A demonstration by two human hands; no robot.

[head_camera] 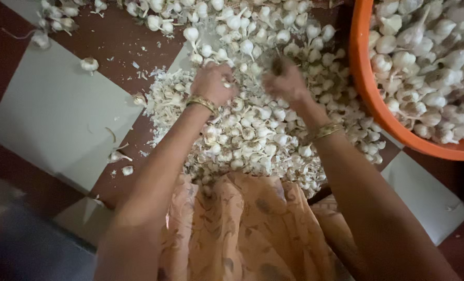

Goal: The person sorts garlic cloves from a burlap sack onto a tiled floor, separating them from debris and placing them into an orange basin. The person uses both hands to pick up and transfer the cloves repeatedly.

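The floor (pixel 60 114) under you has big dark red and pale green squares. A huge heap (pixel 252 125) of white garlic bulbs lies on it, right in front of your lap, and runs up to the top edge of the view. At the right stands a big orange tub (pixel 370 99), full of more garlic, with its rim just beside the heap. Your orange skirt (pixel 247 229) with its leaf pattern covers your lap and touches the near edge of the heap. Both of your arms reach out over the heap. Your left hand (pixel 212 83) is curled shut on garlic at the top of the heap. Your right hand (pixel 286 83) is blurred, with something dark at its fingers; you cannot tell what it grips or if it is closed. You wear 1 gold bangle (pixel 201 102) on the left wrist and 1 band (pixel 328 130) on the right. Dry peel bits (pixel 159 78) lie left of the heap. A few loose bulbs (pixel 90 64) sit apart on the floor.
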